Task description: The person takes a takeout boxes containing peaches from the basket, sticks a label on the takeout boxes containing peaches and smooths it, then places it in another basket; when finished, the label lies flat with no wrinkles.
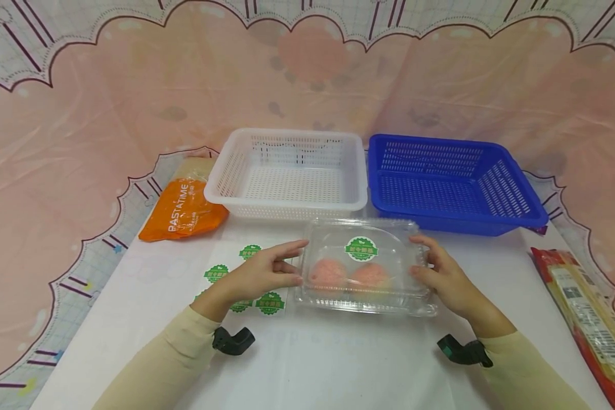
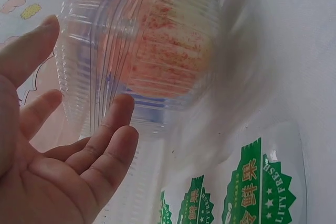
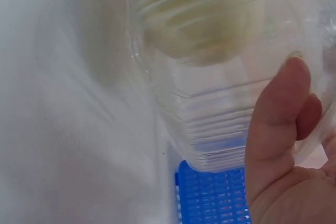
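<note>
A clear plastic fruit box (image 1: 361,228), its lid down, holds two pinkish peaches (image 1: 328,274). One green and white round sticker (image 1: 361,249) sits on the lid. At the box's left side is my left hand (image 1: 266,270), with fingers extended and spread; in the left wrist view its fingertips overlap the ribbed wall. My right hand (image 1: 448,279) grips the opposite side, thumb and bent forefinger at the edge. The right wrist view shows that thumb (image 3: 281,114) against the clear plastic. Beneath the left hand lies a sheet of green stickers (image 1: 270,303).
Behind the box stand a white basket (image 1: 287,210) and a blue basket (image 1: 441,225). An orange printed bag (image 1: 184,208) leans by the white basket's left side. A long red and yellow packet (image 1: 589,319) lies along the table's right edge.
</note>
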{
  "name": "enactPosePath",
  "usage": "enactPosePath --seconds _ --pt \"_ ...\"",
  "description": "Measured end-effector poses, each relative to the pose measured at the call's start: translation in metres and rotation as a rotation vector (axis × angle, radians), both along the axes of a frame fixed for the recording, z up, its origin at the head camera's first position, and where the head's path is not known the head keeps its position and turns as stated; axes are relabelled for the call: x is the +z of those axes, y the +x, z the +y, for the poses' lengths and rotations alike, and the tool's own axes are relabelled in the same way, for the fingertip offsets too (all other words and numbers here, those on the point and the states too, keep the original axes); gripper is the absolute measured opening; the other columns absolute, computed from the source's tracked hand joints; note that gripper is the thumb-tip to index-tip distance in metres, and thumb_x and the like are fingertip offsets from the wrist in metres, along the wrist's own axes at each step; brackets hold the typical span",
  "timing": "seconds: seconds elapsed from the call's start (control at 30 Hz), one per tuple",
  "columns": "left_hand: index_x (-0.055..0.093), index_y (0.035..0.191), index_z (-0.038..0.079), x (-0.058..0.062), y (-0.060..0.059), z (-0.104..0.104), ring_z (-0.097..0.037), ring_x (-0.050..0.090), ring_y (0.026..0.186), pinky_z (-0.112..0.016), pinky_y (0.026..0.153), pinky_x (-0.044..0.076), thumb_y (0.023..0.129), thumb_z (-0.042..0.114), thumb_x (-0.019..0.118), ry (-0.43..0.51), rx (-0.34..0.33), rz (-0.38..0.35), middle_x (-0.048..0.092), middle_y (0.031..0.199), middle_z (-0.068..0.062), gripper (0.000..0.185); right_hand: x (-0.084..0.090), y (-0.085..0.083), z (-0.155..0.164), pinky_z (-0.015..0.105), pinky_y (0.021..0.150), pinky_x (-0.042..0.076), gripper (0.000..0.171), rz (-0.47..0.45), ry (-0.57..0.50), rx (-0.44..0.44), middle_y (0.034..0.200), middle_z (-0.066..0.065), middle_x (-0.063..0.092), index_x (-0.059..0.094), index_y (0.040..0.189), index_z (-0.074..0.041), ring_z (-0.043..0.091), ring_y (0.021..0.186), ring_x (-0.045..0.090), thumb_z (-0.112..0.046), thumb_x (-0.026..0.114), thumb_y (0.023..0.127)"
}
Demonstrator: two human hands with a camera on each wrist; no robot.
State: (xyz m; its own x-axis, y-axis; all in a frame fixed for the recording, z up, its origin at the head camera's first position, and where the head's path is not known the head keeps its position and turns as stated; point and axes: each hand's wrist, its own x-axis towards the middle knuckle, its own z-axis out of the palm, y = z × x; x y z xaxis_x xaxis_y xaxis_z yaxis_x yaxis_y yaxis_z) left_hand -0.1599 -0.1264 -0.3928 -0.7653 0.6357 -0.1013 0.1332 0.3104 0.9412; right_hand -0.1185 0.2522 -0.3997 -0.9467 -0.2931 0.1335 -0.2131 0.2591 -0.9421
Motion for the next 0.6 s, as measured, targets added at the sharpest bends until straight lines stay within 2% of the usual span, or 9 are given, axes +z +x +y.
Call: enactPosePath --seconds 0.1,0.23,0.43,0.6 --pt "0.037 0.156 0.014 0.001 0.0 0.002 -0.024 0.065 0.112 -0.035 0.091 0.055 0.094 0.014 0.072 0.017 -0.005 0.003 0.039 0.153 -0.021 0.071 0.001 0.003 0.002 0.024 0.047 0.04 0.048 0.022 -0.02 -0.012 0.093 0.016 0.043 0.043 0.141 -0.015 0.011 0.063 0.043 0.005 0.051 0.097" --pt "0.039 0.155 0.01 0.002 0.0 0.005 -0.025 0.065 0.113 -0.035 0.09 0.056 0.094 0.011 0.071 0.057 -0.008 0.014 0.04 0.152 -0.021 0.068 0.004 0.007 0.007 0.026 0.054 0.049 0.052 0.03 -0.082 0.004 0.1 0.018 0.045 0.046 0.14 -0.025 0.014 0.073 0.052 0.006 0.048 0.099" --pt "0.04 0.153 0.006 0.005 0.001 0.012 -0.027 0.065 0.113 -0.035 0.089 0.056 0.094 0.008 0.07 0.095 -0.001 0.025 0.043 0.151 -0.021 0.067 0.005 0.01 0.016 0.026 0.061 0.053 0.056 0.069 -0.135 0.012 0.103 0.014 0.051 0.047 0.141 -0.025 0.014 0.08 0.058 0.011 0.045 0.098" --pt "0.042 0.152 0.005 0.008 0.003 0.017 -0.027 0.065 0.113 -0.034 0.09 0.056 0.094 0.008 0.07 0.111 -0.002 0.032 0.047 0.148 -0.017 0.065 0.006 0.013 0.024 0.028 0.065 0.056 0.057 0.049 -0.184 0.009 0.108 0.006 0.055 0.047 0.141 -0.025 0.015 0.086 0.061 0.012 0.042 0.099"
